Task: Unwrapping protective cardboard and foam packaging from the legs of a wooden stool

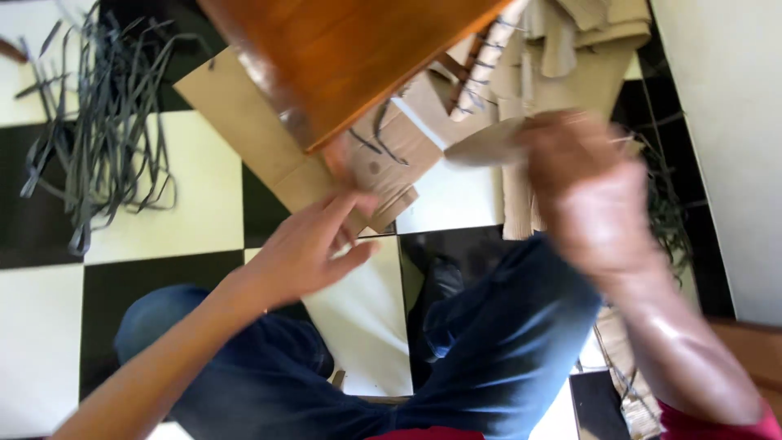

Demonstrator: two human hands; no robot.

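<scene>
the left hand (314,244) is spread, its fingers touching a brown cardboard piece (383,159) under a shiny wooden board (342,57). the right hand (590,195) is blurry and pinches a flat cardboard scrap (485,147). grey straps (98,122) lie on the checkered floor (195,195).

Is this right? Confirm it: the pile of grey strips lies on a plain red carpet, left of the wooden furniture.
Not quite. The head view shows the grey strips on a black-and-white checkered floor, not red carpet. They do lie left of the wooden furniture.
</scene>
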